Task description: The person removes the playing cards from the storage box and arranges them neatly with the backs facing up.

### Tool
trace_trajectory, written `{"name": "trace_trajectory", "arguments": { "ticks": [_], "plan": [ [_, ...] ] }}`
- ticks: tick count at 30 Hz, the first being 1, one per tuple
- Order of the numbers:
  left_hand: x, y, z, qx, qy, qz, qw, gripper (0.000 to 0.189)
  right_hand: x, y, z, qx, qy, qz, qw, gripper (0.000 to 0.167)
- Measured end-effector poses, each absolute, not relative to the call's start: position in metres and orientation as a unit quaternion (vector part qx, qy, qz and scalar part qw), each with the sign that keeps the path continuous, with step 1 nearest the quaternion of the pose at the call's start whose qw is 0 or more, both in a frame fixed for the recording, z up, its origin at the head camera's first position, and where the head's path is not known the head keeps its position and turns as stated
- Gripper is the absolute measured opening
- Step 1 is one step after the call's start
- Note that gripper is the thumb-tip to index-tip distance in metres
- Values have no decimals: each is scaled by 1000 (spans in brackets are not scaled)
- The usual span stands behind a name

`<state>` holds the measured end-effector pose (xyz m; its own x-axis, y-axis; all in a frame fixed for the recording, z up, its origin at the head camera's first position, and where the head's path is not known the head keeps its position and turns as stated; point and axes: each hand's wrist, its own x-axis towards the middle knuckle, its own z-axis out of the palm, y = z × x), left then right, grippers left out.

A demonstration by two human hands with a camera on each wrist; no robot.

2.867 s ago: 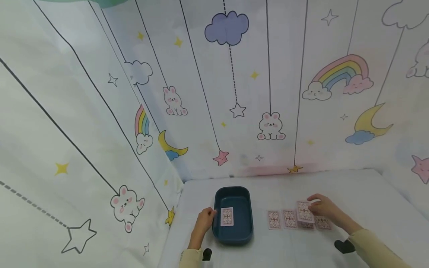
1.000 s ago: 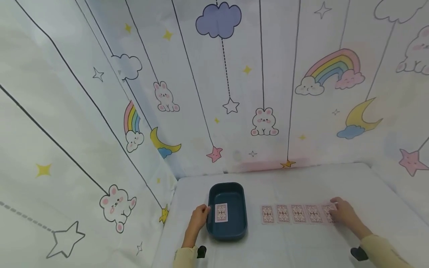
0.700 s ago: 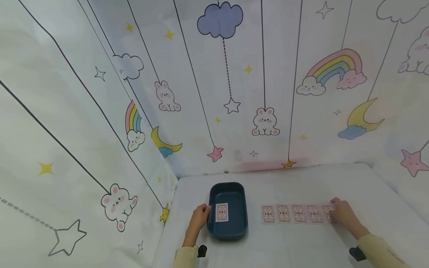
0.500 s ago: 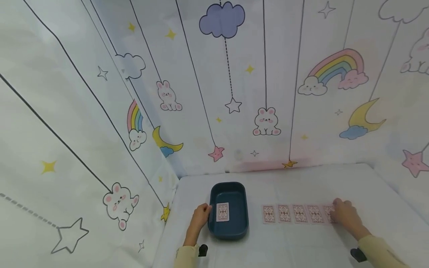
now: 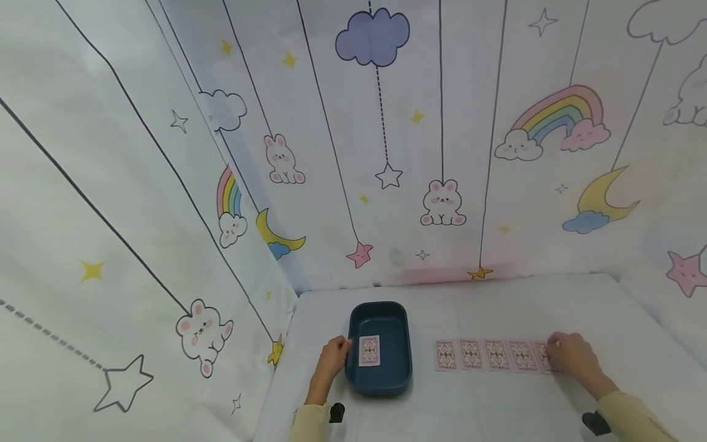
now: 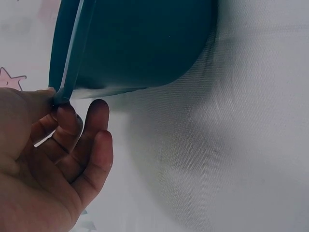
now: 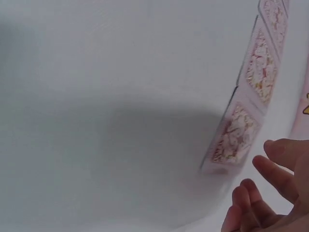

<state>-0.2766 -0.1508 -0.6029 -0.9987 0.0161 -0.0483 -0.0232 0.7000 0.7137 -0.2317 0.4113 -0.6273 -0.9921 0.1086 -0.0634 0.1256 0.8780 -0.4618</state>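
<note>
In the head view my left hand [image 5: 332,358] is at the left rim of a dark teal tray [image 5: 396,382]. The left wrist view shows the thumb and index finger pinching that rim, the other fingers loosely bent below it. Face down inside the tray lies one playing card [image 5: 369,351]. Several more playing cards [image 5: 471,355] form a row on the cloth to its right, backs patterned in red-brown. My right hand [image 5: 579,363] is over the row's right end, partly covering the last card [image 7: 235,135]. Its fingers look relaxed and slightly apart from that card in the right wrist view.
White cloth [image 5: 469,411] covers the table, whose far edge meets a printed wall sheet [image 5: 403,215]. Another sheet [image 5: 138,245] hangs along the left side. Dark wrist-worn pieces [image 5: 595,423] sit by both sleeves.
Earlier, my right hand held a card above the row; that card now lies at the row's right end, and the hand has let go. The left hand stays on the tray rim.
</note>
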Motion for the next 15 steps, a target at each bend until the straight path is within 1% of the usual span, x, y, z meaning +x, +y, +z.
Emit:
{"name": "trace_trajectory", "arguments": {
  "ticks": [4,6,15],
  "plan": [
    [-276,-151,-603,0,921,389,27,27,-230,400,-619,26,967,-249,-41,29],
    [-276,-151,-604,-1,921,390,30,27,-231,390,-614,9,966,-251,-60,29],
    [-278,-151,-605,-7,921,389,31,28,-244,335,-592,-35,962,-263,-68,34]
  ]
}}
